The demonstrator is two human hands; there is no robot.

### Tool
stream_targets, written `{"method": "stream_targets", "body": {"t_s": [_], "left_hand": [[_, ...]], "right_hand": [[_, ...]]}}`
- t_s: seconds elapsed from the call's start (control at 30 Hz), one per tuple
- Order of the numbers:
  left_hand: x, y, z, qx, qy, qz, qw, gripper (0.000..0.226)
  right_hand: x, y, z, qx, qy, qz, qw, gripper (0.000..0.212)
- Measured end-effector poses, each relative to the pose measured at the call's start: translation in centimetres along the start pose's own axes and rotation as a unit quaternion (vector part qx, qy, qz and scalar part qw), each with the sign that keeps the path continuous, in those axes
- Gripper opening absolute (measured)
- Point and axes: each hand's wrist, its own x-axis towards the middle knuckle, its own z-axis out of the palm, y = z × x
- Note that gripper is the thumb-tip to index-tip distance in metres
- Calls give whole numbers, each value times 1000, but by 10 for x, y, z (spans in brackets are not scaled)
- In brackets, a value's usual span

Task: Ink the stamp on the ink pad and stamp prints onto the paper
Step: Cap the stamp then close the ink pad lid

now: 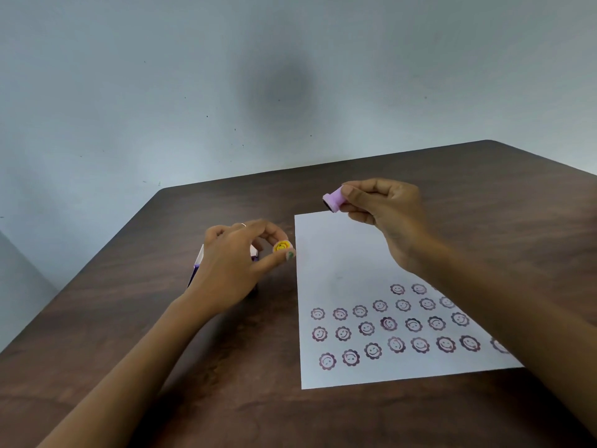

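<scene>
Two hands: right hand (pixel 384 211) pinching stamp (pixel 334 198).

You are looking at a dark brown table (pixel 355 415) with a wood-grain surface. Its far edge runs diagonally across the view, and two rounded corners are visible, one at the far left and one at the far right. Behind the table stands a pale blue-grey wall (pixel 161 76). Note the small dark specks scattered over the wall and a soft, dark, blurred patch near the middle of it. On the left part of the table sits a small white and purple box (pixel 197 263), largely hidden, so you cannot tell its contents or whether it is open. A thin ring (pixel 243 225) shows on one finger above the box.
</scene>
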Motion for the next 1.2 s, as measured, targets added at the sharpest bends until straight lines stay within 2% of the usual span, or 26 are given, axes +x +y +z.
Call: {"method": "stream_targets", "body": {"t_s": [0.1, 0.27, 0.37, 0.47, 0.63, 0.8, 1.2], "left_hand": [[1, 9, 0, -120, 41, -41, 991, 9], [1, 26, -2, -265, 86, -123, 953, 16], [1, 33, -6, -358, 104, -165, 913, 15], [2, 32, -9, -444, 96, -211, 865, 27], [0, 32, -5, -533, 73, -241, 808, 31], [-1, 36, -3, -538, 58, -241, 806, 40], [-3, 41, -2, -520, 61, -232, 820, 49]], "right_hand": [[-2, -1, 1, 2, 6, 3, 1000, 14], [-4, -2, 2, 33, 10, 24, 999, 11], [-6, -3, 3, 68, -3, 37, 997, 9], [-7, -4, 6, 146, -30, 66, 987, 7], [-11, -2, 13, 226, -84, 90, 966, 25], [-16, 0, 19, 219, -92, 71, 969, 38], [-25, -2, 25, 107, -99, 15, 989, 37]]}}
